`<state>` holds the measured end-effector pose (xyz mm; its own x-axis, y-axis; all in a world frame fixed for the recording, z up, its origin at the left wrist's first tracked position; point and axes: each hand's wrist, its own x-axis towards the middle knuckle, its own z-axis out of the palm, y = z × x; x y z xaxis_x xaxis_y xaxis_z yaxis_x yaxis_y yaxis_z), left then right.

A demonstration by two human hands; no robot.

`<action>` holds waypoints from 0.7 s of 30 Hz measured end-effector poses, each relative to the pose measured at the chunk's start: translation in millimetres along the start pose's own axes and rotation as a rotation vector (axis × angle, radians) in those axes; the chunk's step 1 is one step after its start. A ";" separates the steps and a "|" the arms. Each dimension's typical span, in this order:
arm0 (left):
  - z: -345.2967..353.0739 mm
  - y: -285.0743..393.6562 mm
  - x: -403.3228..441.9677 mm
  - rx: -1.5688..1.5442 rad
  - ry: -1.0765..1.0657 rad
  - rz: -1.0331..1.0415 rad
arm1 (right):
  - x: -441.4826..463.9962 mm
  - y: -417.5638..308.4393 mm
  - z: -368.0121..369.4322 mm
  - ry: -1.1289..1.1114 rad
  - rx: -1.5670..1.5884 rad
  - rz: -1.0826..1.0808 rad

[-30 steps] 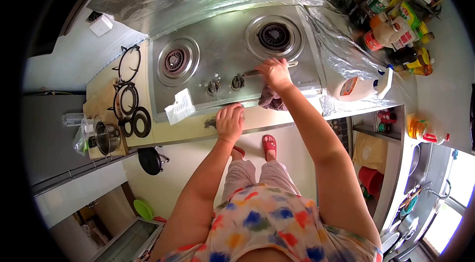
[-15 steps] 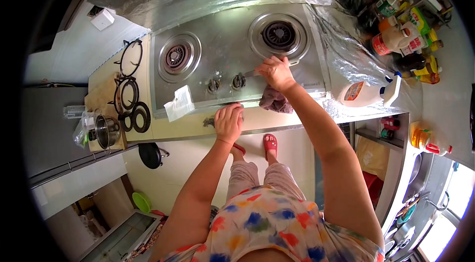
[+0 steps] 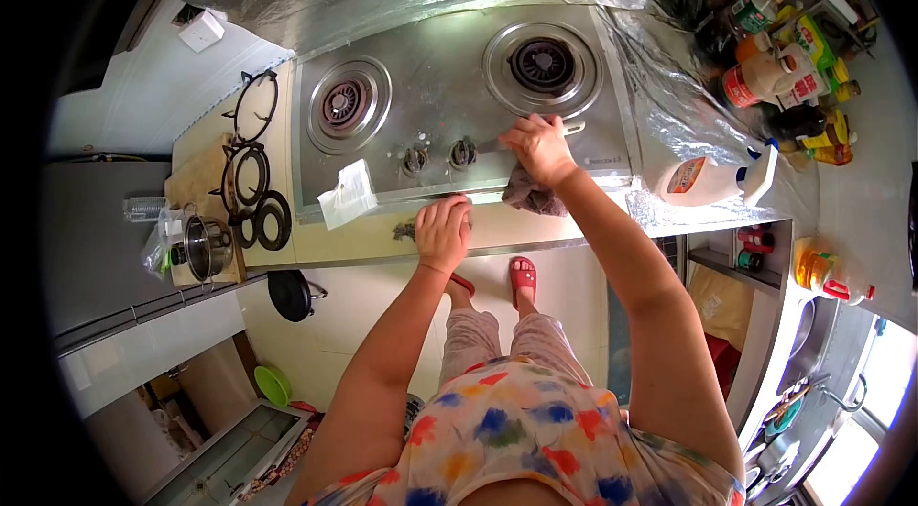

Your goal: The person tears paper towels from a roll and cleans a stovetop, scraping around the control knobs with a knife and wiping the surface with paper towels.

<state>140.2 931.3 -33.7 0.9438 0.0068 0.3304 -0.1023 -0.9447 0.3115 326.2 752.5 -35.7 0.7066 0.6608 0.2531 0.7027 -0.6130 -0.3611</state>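
Note:
My right hand (image 3: pixel 540 150) is closed around a scraper (image 3: pixel 575 127) over the front right of the steel cooktop (image 3: pixel 435 85). The scraper's pale handle end sticks out to the right; its thin blade points left toward the right knob (image 3: pixel 463 154). Below that hand a brown cloth (image 3: pixel 532 195) bunches at the cooktop's front edge; whether the hand also grips it is unclear. My left hand (image 3: pixel 443 233) lies on the counter's front strip, fingers extended and close together. A grey scrubber-like clump (image 3: pixel 404 231) is beside it, and a white paper (image 3: pixel 348 194) lies farther left.
Two burners, the left (image 3: pixel 344 102) and right (image 3: pixel 543 65), have their grates off. Black pan supports (image 3: pixel 252 176) lie on the left counter near a pot (image 3: pixel 207 248). A spray bottle (image 3: pixel 703 179) lies at right, below several sauce bottles (image 3: pixel 754 80).
My right hand has shifted slightly down and to the left with the scraper. The left hand stays in nearly the same place. The whole view has tilted a little.

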 end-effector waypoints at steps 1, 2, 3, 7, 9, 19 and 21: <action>0.1 0.2 0.4 0.001 0.003 0.002 | -1.4 -0.8 1.8 0.012 -0.018 0.001; 0.4 -0.1 0.1 0.004 0.003 0.003 | -3.0 -1.9 3.7 0.023 -0.036 0.002; 0.5 -0.6 -0.1 0.007 0.003 0.004 | -5.0 -3.4 5.3 0.028 -0.021 0.018; 0.3 0.4 0.1 0.002 0.015 0.004 | -10.8 -9.4 8.4 0.061 0.044 0.072; 0.2 -0.2 -0.6 0.001 0.016 0.011 | -11.8 -12.4 8.5 0.098 0.049 0.109; 4.6 -2.9 -3.3 0.014 0.000 0.000 | 5.3 -9.2 18.1 0.152 0.025 0.208; 4.9 -3.0 -3.2 0.017 -0.003 -0.002 | 10.7 -10.1 17.6 0.119 0.002 0.182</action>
<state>139.1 932.5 -40.0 0.9451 0.0075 0.3268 -0.0952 -0.9502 0.2969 325.3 773.4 -45.1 0.8266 0.4837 0.2878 0.5628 -0.7167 -0.4119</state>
